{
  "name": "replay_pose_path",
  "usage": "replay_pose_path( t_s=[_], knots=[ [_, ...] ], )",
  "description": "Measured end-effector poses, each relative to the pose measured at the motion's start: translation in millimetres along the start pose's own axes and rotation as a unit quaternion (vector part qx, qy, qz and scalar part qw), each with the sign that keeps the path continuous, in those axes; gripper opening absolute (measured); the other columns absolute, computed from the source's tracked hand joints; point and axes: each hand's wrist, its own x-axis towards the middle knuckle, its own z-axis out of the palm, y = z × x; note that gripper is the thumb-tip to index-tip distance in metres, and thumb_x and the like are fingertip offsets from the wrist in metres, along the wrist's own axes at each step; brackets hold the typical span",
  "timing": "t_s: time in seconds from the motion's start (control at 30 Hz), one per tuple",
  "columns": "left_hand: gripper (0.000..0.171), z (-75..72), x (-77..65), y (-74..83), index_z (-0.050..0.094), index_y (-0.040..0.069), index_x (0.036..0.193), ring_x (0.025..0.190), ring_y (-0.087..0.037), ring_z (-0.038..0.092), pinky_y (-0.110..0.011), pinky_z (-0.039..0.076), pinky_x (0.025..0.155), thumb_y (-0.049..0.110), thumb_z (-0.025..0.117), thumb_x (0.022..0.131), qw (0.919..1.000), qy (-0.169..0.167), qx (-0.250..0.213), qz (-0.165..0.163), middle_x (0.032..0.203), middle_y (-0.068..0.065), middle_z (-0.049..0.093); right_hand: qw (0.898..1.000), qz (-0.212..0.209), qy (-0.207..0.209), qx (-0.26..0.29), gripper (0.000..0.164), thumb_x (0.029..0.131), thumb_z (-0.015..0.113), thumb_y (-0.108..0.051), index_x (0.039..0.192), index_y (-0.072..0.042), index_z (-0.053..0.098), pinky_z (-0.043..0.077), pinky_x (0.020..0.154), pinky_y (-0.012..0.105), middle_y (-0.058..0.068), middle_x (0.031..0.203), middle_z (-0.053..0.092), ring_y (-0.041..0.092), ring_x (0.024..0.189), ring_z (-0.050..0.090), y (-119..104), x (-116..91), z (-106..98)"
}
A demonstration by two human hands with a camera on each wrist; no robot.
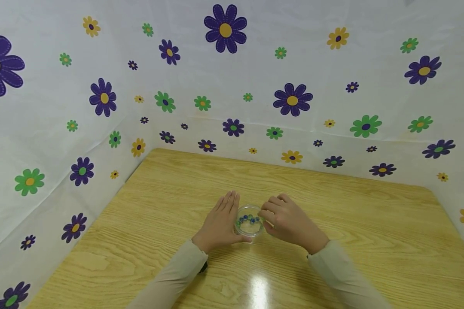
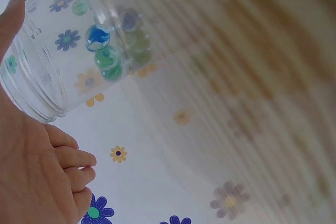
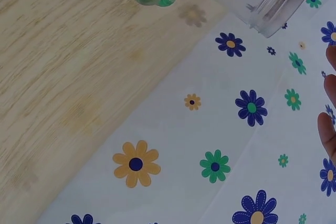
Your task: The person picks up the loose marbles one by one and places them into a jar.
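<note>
A clear jar (image 1: pixel 251 234) stands upright on the table, with several blue and green glass marbles (image 2: pixel 98 37) at its bottom. My left hand (image 1: pixel 221 223) rests against the jar's left side, its fingers straight and pointing away, its thumb stretched across the near side. On the right, my right hand (image 1: pixel 285 219) is at the jar's rim with bent fingers. Whether it pinches the rim or a marble is hidden. The right wrist view shows the jar's mouth (image 3: pixel 283 3) at the top, with a few right fingertips (image 3: pixel 328 129) at the edge.
The wooden table (image 1: pixel 170 197) extends around the jar. A white cloth (image 1: pixel 255 77) printed with purple, green and yellow flowers hangs behind and at both sides. A dark object (image 1: pixel 203 267) shows under the left wrist.
</note>
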Motion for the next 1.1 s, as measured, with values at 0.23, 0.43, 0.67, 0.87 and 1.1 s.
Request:
replay_pose_path(
  t_s=[0.23,0.43,0.67,0.87,1.1],
  knots=[
    [0.119,-1.9,-0.6,0.5,0.016,-0.005,0.148,0.146,-0.030,0.014,-0.041,0.017,0.120,0.075,0.057,0.072,1.0000,-0.001,0.004,0.002,0.156,-0.021,0.018,1.000,-0.015,0.001,0.001,0.021,0.068,0.081,-0.017,0.085,-0.014,0.069,0.049,0.072,0.030,-0.003,0.083,0.067,0.013,0.079,0.061,-5.2,5.0,6.3],
    [0.119,-3.4,-1.6,0.9,0.017,-0.006,0.148,0.146,-0.029,0.016,-0.040,0.018,0.119,0.076,0.057,0.071,0.9999,0.002,0.012,0.006,0.155,-0.021,0.019,1.000,-0.019,-0.006,0.003,0.020,0.070,0.080,-0.018,0.086,-0.015,0.068,0.048,0.073,0.030,-0.004,0.084,0.067,0.013,0.080,0.060,-8.3,6.6,10.0],
    [0.119,-4.3,-1.5,1.5,0.018,-0.005,0.148,0.146,-0.030,0.016,-0.040,0.018,0.119,0.076,0.058,0.071,1.0000,0.002,0.008,0.003,0.155,-0.021,0.019,1.000,-0.019,-0.010,0.001,0.023,0.068,0.081,-0.018,0.087,-0.015,0.069,0.048,0.074,0.030,-0.004,0.085,0.067,0.012,0.081,0.060,-8.4,6.3,9.9],
    [0.120,-3.8,0.3,1.7,0.017,-0.005,0.148,0.146,-0.030,0.016,-0.041,0.018,0.119,0.076,0.057,0.070,1.0000,0.001,0.004,0.001,0.155,-0.021,0.019,1.000,-0.017,-0.001,0.011,0.023,0.067,0.082,-0.017,0.085,-0.015,0.069,0.049,0.073,0.031,-0.004,0.083,0.067,0.013,0.080,0.060,-4.8,2.9,9.1],
    [0.120,-3.0,1.7,2.1,0.016,-0.005,0.148,0.146,-0.030,0.015,-0.041,0.018,0.119,0.077,0.057,0.070,1.0000,-0.002,0.003,-0.003,0.156,-0.021,0.018,1.000,-0.002,-0.010,0.016,0.024,0.067,0.082,-0.018,0.087,-0.014,0.071,0.050,0.074,0.031,-0.003,0.085,0.068,0.014,0.081,0.062,1.9,-3.9,7.7]
  ],
)
